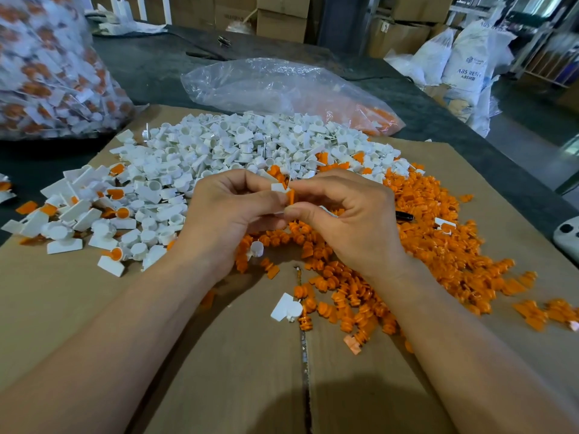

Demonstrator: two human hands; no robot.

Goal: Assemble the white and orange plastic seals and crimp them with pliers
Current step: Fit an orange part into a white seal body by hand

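Orange plug (291, 196), pinched in your right grip (351, 217), meets the white cap (278, 187) pinched in your left grip (232, 211). You hold both above the cardboard (94, 292) for alignment, though the plug is possibly not yet seated.

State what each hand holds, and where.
The left hand pinches a white plastic piece by its edge; the right hand pinches an orange plastic insert at its lower end.

black handle (404, 217) mostly behind right hand (354, 220) | white device (567, 239) cut off
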